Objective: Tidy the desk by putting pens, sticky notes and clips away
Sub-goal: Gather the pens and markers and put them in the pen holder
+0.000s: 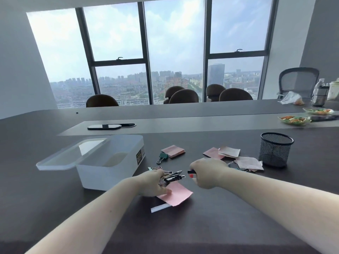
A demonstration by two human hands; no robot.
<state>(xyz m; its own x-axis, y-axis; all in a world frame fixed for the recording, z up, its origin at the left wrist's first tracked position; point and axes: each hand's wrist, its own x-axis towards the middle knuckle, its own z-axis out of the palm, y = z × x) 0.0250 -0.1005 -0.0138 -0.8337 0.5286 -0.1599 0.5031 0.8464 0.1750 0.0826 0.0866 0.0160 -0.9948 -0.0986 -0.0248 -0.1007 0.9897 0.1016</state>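
My left hand (153,183) is closed around a bundle of black pens (173,176) just above a loose pink sticky note (176,195). My right hand (207,173) grips a pen with a red and black end (191,173), its tip pointing at the bundle. Binder clips (166,170) lie behind the pens, and a green clip (162,157) sits by a pink sticky pad (173,151). More pink notes (229,152) are scattered to the right. A black mesh pen cup (275,149) stands at the right. A translucent box (110,162) stands open at the left.
The box lid (73,156) leans on its left rim. A white strip (160,208) lies near the front. Food plates (293,120), bottles (320,94) and a bag sit far right. Chairs line the far edge of the dark table (220,226).
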